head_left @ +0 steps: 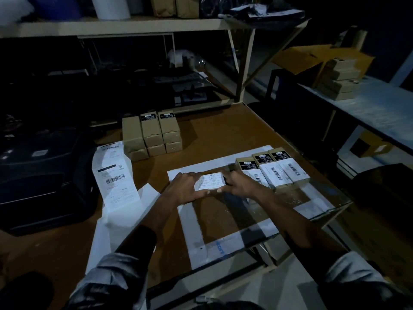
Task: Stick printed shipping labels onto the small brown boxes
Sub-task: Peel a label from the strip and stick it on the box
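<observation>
Brown table (214, 135): printer (42, 175) at left, label strip (114, 175) hanging beside it. Unlabelled brown boxes (152, 133) stacked far centre; three labelled boxes (274, 171) in a row at right. Near centre, left hand (185, 186) and right hand (240, 183) grip a box (210, 181) from either side, thumbs on its near edge, white label uppermost.

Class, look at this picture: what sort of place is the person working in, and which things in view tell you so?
Probably a small packing or dispatch room. Brown boxes stand stacked on the worktable, a strip of printed shipping labels hangs from a label printer, and three labelled boxes lie in a row beside the hands.
</observation>
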{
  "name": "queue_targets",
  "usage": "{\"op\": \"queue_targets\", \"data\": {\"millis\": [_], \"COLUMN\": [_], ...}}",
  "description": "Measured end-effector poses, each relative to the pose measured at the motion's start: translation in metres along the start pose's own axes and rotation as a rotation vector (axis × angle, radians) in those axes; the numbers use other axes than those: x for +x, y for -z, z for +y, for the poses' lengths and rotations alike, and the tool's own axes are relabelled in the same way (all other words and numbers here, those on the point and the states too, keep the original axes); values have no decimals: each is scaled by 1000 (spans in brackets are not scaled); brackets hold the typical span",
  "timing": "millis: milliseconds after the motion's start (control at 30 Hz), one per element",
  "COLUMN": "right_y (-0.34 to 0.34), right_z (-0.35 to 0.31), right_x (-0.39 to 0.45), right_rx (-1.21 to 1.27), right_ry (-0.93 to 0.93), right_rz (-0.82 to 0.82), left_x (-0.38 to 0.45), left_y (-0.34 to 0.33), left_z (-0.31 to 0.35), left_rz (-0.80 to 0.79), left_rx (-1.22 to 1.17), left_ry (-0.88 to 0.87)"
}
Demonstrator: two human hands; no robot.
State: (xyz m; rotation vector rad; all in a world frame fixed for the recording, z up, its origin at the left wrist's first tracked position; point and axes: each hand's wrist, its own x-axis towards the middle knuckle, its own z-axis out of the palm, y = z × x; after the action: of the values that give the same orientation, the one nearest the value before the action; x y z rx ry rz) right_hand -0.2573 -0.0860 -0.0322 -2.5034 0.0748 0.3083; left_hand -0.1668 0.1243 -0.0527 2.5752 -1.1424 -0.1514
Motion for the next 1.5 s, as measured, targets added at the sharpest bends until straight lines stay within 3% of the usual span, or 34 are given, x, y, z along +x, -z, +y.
{"op": "queue_targets", "data": {"millis": [167,333,500,667,867,1000,1200,1367,1500], "right_y": [4,-8,-63,-91,-105,-102,-97,-65,-82], "right_z": [-1,-4,-19,-31,-17,-10,-17,-25,-44], "right_x": [7,2,-18,-23,-9,-11,-9,-9,-10], "right_rx": [-27,41,-180,-287,-526,-465,-343,-341,-424], "right_ry": [-51,-87,-139,-144,-3,-105,-299,-129,-32], "right_rz": [-44,25,201,304,401,505,533,592,407], "left_x": [-1,-4,-11,-19,-22,-22,-21,-24,-27], "left_y": [7,9,1,-4,5,5,-1,-3,-3], "left_z": [-2,1,-3,-16,-15,-16,-18,-14,-9], "left_rz": [-97,-124,-38,-17,-34,-46,-66,-36,4], "left_rx": [-32,-76,192,40,-75,-75,11,51,67], "left_ry": [6,36,175,135,97,124,133,93,91]}}
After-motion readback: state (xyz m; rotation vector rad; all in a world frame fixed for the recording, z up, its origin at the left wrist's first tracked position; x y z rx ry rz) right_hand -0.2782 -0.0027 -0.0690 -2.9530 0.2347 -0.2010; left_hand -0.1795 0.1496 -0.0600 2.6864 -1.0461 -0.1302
